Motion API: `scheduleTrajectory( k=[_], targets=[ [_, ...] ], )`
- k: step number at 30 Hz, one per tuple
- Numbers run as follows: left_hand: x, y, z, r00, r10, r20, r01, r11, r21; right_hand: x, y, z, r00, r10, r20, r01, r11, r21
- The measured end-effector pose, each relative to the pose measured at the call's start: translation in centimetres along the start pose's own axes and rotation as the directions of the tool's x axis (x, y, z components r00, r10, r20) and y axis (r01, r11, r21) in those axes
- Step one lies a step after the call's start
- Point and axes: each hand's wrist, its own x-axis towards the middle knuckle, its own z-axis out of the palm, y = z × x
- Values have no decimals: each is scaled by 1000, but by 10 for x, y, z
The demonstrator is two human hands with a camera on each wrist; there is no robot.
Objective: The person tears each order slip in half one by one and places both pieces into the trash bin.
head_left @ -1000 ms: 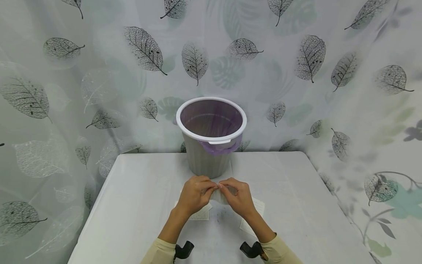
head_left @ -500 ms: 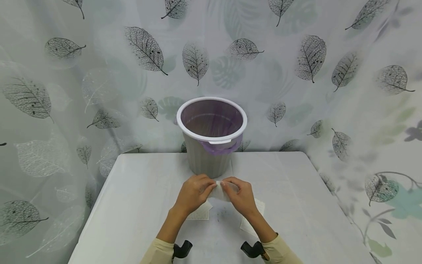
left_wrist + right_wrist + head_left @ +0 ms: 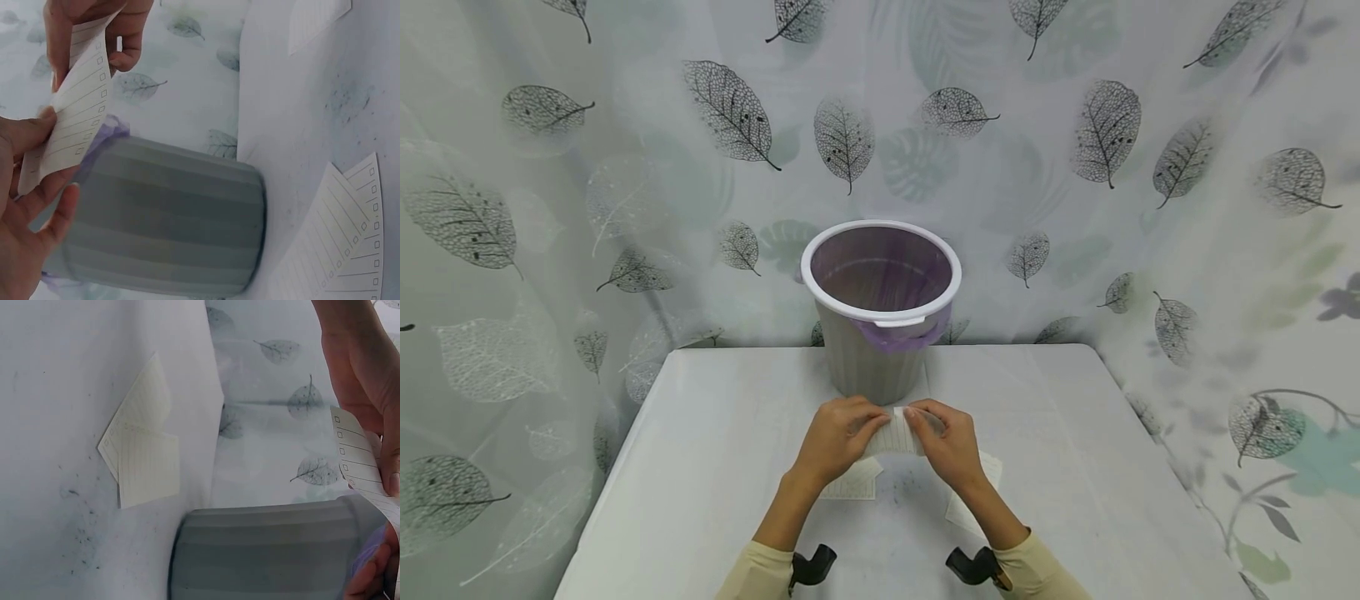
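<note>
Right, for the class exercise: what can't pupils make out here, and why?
Head view: parts of the held paper, behind the left hand and right hand.
Head view: the floor inside the bin, behind its near wall.
Head view: part of the sheet at right, behind the right forearm.
Left wrist view: that sheet's end, cut by the top edge.
Right wrist view: part of the bottom sheet, under the top sheet.

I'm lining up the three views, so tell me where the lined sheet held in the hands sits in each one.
Head: held sheet, below centre, just under the base of the gray bin.
Left wrist: held sheet, upper left.
Right wrist: held sheet, at the right edge, partly cut off.
Shared landmark: the gray bin, seen sideways in both wrist views.
</note>
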Motion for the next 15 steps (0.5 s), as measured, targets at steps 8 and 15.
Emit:
scheduleTrajectory(
  k=[8,15],
  targets=[
    [0,1,1,999,7,-42,-7,1000,9,1,-4,3,994,103,-27,-102,995,22],
    [-1,1,3,997,10,-71,-9,1000,11,5,-8,5,986,166,-27,-165,986,39]
  ],
)
